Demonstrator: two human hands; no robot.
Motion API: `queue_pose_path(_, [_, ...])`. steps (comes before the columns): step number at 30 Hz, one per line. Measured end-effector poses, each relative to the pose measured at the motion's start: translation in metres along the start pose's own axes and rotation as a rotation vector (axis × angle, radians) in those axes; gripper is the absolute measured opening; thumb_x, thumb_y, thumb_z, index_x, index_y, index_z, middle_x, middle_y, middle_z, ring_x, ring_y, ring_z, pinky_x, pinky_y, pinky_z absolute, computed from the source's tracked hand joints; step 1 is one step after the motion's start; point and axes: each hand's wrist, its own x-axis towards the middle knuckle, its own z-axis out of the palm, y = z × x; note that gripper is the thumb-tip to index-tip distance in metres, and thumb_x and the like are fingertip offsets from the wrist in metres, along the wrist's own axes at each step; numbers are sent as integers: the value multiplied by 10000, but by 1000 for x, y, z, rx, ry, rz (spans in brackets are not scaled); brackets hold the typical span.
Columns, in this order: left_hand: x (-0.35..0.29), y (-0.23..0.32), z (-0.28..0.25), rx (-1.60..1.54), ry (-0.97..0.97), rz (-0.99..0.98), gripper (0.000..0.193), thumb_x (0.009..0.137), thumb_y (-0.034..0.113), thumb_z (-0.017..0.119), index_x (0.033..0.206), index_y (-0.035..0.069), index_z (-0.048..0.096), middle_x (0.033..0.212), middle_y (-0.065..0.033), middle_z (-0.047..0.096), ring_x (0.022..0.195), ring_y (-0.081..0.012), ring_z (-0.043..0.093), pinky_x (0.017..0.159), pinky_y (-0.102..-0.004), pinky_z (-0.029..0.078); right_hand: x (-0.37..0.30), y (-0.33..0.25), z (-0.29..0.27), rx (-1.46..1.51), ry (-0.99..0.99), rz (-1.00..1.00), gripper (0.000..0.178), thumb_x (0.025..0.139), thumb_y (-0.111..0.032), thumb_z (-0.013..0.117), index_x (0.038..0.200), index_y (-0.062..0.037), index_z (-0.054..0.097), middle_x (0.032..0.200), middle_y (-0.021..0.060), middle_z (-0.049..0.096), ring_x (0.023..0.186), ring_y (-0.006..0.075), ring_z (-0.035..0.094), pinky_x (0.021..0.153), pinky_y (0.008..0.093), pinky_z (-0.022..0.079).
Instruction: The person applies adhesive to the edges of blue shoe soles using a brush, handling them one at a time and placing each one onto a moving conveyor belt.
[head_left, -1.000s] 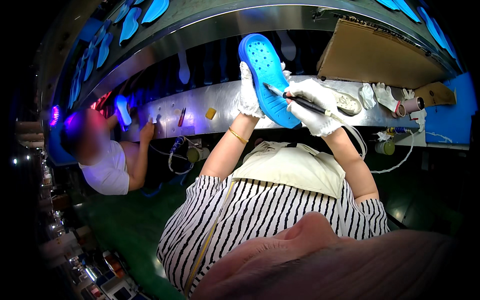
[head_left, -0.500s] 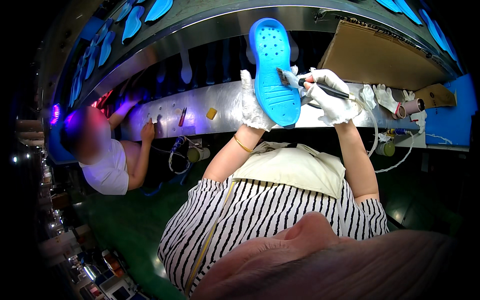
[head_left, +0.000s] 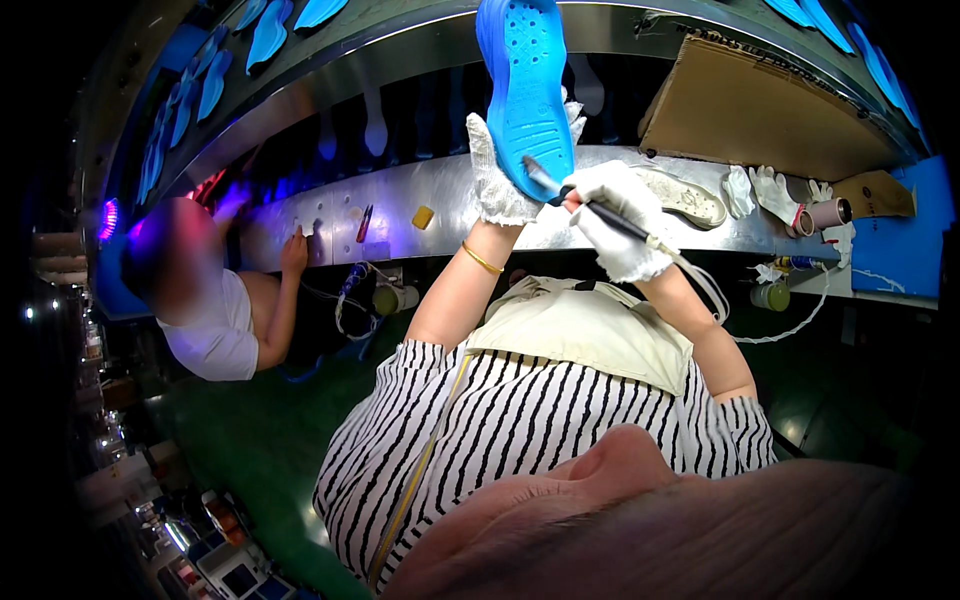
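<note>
My left hand (head_left: 496, 182), in a white glove with bare fingertips not visible, grips a blue shoe sole (head_left: 527, 95) by its lower end. The sole stands tilted upright above the bench, its face with small holes and ridges toward me, and its top end is cut off by the picture's upper edge. In my gloved right hand (head_left: 615, 220) is a brush (head_left: 542, 175) with a black handle. Its dark bristles touch or hover just over the sole's lower part. A pale hose (head_left: 705, 287) trails from the handle's end.
On the metal bench (head_left: 395, 210) lie a yellow block (head_left: 422, 217), a red-handled tool (head_left: 365, 222), a cream sole (head_left: 690, 197) and spare white gloves (head_left: 772, 195). A cardboard box (head_left: 770, 120) stands behind. More blue soles (head_left: 268, 38) rest on the far ledge. At left sits a co-worker (head_left: 215, 325).
The blue sole has moved up and slightly left with my left hand. My right hand and the brush have shifted left and down along the sole, uncovering the cream sole on the bench.
</note>
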Motion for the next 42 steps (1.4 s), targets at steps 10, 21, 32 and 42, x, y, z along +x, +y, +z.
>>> queue_pose_path(10, [7,14,0,-57,-38,-40,1023,782,776,479,1480,59,268,1436,-228,397,1313,-415,400,1130,-559,282,7,6,-9,113,-110,41,116,816,16,636,929,-8,626,925,80,636,825,132,639,756,272,530])
queue_pose_path(21, [14,30,-6,-209,-126,-243,979,812,745,458,1490,67,265,1443,-254,377,1304,-436,412,1117,-570,294,7,0,-24,95,-270,292,111,756,-39,664,863,-53,640,864,39,654,808,100,627,743,266,524])
queue_pose_path(32, [14,38,3,-15,-118,-423,848,913,662,347,1461,16,310,1408,-307,395,1276,-457,438,1076,-551,367,21,-14,-25,28,-213,-167,170,727,77,650,861,-11,594,973,115,635,854,183,608,763,318,506])
queue_pose_path(42, [29,43,0,264,110,-629,466,943,436,554,1082,3,654,966,-173,701,768,-238,707,660,-333,607,19,7,-22,128,-398,223,165,717,-13,656,871,-52,612,899,38,638,807,121,599,737,267,520])
